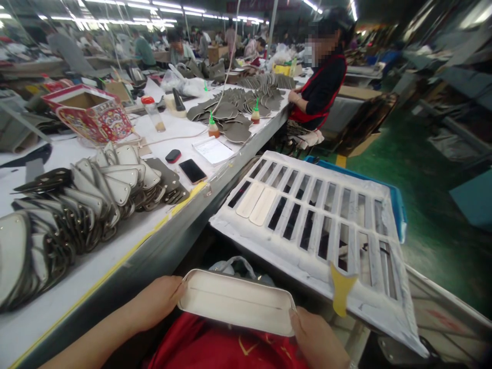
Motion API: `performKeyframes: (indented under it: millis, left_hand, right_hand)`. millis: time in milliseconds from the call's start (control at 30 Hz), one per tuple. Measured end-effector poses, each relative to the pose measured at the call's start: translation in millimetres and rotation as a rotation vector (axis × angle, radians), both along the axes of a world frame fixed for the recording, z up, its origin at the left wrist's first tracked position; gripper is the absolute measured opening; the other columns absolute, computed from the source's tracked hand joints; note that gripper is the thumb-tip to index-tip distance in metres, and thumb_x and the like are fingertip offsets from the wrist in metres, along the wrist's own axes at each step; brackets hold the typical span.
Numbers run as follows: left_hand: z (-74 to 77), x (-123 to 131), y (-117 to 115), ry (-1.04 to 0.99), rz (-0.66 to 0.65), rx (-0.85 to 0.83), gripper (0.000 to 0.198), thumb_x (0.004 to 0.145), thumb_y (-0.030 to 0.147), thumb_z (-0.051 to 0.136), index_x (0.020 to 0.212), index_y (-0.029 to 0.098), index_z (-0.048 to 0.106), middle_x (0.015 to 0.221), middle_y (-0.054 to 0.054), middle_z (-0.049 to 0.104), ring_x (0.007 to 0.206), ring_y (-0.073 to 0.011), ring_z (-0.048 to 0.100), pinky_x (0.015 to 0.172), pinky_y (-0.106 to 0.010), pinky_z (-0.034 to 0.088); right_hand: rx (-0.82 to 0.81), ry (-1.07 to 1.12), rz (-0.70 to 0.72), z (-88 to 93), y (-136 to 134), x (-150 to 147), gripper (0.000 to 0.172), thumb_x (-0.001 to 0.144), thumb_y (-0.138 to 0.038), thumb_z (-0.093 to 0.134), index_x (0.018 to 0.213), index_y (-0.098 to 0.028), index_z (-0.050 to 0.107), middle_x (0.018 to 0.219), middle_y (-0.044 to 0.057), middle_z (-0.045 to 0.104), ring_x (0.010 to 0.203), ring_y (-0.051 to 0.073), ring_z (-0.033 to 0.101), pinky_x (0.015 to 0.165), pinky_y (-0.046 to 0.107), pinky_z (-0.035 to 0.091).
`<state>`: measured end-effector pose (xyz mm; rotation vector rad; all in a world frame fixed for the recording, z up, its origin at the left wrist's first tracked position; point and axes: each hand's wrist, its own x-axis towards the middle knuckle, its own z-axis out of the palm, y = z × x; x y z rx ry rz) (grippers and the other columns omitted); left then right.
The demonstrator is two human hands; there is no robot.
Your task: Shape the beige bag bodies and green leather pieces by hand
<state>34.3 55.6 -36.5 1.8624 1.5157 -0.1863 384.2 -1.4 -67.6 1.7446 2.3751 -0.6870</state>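
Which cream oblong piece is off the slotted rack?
The cream piece held by the left hand and right hand; the other two lie side by side on the rack.

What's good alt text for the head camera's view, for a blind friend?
A person's left hand and right hand hold a long cream panel by its ends. A worktable with stacked parts stands left, a slotted white rack right.

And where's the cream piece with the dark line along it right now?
In the head view, the cream piece is low near the centre, held at its ends by the left hand and right hand, below the white slotted frame.
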Motion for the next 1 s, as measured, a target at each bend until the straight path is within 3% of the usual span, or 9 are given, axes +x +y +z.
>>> performKeyframes:
  millis: [233, 367, 433, 567, 700, 833, 1000]
  left_hand:
    - [-6.9, -3, -5, -0.115, 0.183, -0.175, 0.051, 0.085, 0.057, 0.021, 0.07, 0.017, 0.05, 0.061, -0.001, 0.052, 0.046, -0.0154, 0.052, 0.041, -0.025, 0.039]
    - [-14.3, -10, -8, -0.366, 0.239, -0.244, 0.052, 0.082, 0.064, 0.027, 0.068, 0.017, 0.047, 0.058, 0.002, 0.047, 0.05, -0.0135, 0.049, 0.046, -0.024, 0.043]
    - [-18.1, -13, -10, -0.484, 0.329, -0.312, 0.056, 0.082, 0.065, 0.026, 0.066, 0.016, 0.049, 0.055, 0.001, 0.049, 0.051, -0.0136, 0.051, 0.051, -0.026, 0.046]
    - [-22.4, -14, -13, -0.542, 0.471, -0.331, 0.066, 0.082, 0.067, 0.016, 0.06, 0.015, 0.05, 0.05, 0.0, 0.05, 0.047, -0.0135, 0.051, 0.05, -0.025, 0.045]
    - [-14.7, -9, -12, -0.354, 0.286, -0.159, 0.055, 0.083, 0.063, 0.025, 0.067, 0.017, 0.05, 0.056, 0.001, 0.049, 0.05, -0.0136, 0.049, 0.047, -0.024, 0.042]
    - [-2.6, -3, -8, -0.102, 0.031, 0.033, 0.048, 0.089, 0.048, 0.023, 0.07, 0.018, 0.055, 0.072, -0.005, 0.059, 0.066, -0.0177, 0.055, 0.064, -0.028, 0.042]
    - [-2.3, 3, -5, -0.028, 0.004, 0.062, 0.048, 0.09, 0.043, 0.02, 0.073, 0.017, 0.057, 0.076, -0.009, 0.062, 0.072, -0.0228, 0.059, 0.072, -0.034, 0.04]
  right_hand:
    - [-0.101, 0.099, -0.161, 10.9, 7, -2, 0.041, 0.091, -0.016, 0.022, 0.071, -0.016, 0.058, 0.069, 0.009, 0.063, 0.064, 0.018, 0.06, 0.06, 0.026, 0.044]
    - [-0.112, 0.096, -0.145, 9.6, 5, -3, 0.041, 0.091, -0.013, 0.022, 0.075, -0.014, 0.059, 0.073, 0.01, 0.064, 0.066, 0.019, 0.061, 0.063, 0.027, 0.043]
    - [-0.141, 0.088, -0.141, 9.4, 5, -3, 0.043, 0.091, -0.013, 0.019, 0.078, -0.013, 0.059, 0.076, 0.011, 0.064, 0.069, 0.02, 0.061, 0.066, 0.029, 0.044]
    - [-0.18, 0.047, -0.11, 11.0, 6, -4, 0.045, 0.092, -0.012, 0.016, 0.083, -0.01, 0.06, 0.083, 0.013, 0.064, 0.072, 0.021, 0.062, 0.069, 0.03, 0.045]
    - [-0.156, -0.001, -0.046, 11.2, 5, -3, 0.043, 0.092, -0.009, 0.018, 0.088, -0.009, 0.061, 0.085, 0.014, 0.064, 0.077, 0.022, 0.062, 0.071, 0.032, 0.045]
    - [-0.117, -0.044, -0.019, 8.5, 3, -3, 0.037, 0.09, -0.008, 0.025, 0.087, -0.009, 0.062, 0.084, 0.014, 0.064, 0.073, 0.023, 0.062, 0.065, 0.031, 0.045]
    - [-0.082, -0.016, -0.083, 5.7, 3, -4, 0.036, 0.091, -0.01, 0.025, 0.08, -0.012, 0.06, 0.076, 0.012, 0.064, 0.066, 0.02, 0.062, 0.058, 0.027, 0.044]
